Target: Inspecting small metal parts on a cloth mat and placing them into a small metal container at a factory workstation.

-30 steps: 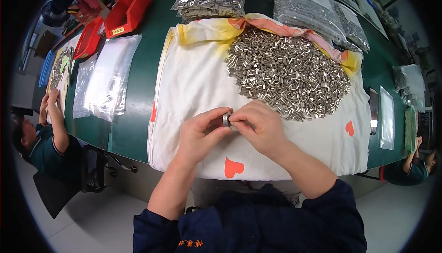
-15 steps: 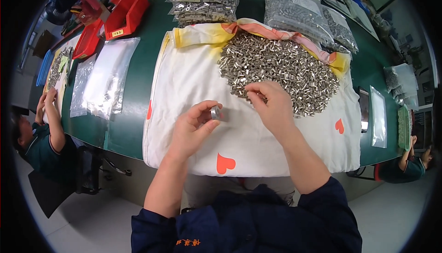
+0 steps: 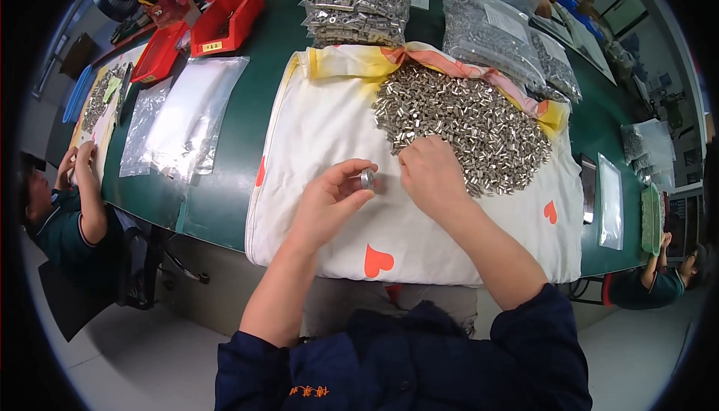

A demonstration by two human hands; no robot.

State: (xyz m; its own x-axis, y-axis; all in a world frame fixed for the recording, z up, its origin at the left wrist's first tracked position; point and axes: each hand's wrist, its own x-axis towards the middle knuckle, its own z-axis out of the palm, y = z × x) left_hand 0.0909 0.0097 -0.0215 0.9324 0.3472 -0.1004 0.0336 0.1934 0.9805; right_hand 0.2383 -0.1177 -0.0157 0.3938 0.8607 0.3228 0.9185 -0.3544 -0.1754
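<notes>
My left hand [image 3: 335,200] is closed on a small round metal piece [image 3: 367,179], held between thumb and fingers just above the white cloth [image 3: 299,141] with red hearts. My right hand [image 3: 436,177] is just right of that piece, at the lower left edge of a pile of small metal cylinders [image 3: 479,123]. Its fingertips are pressed together and point toward my left hand; whatever they pinch is hidden. The pile lies on the cloth, whose far edge is bunched up in yellow and pink behind it.
Bags of metal parts [image 3: 356,3] and more bags [image 3: 490,25] stand beyond the cloth. Red bins [image 3: 225,22] and clear plastic bags [image 3: 187,119] lie to the left on the green table [image 3: 225,209]. A phone-like dark object [image 3: 588,186] is at right. Co-workers sit on both sides.
My right hand has moved back from the pile toward the metal piece in my left hand, and its fingers have drawn together. The left hand keeps its hold. The view has shifted slightly.
</notes>
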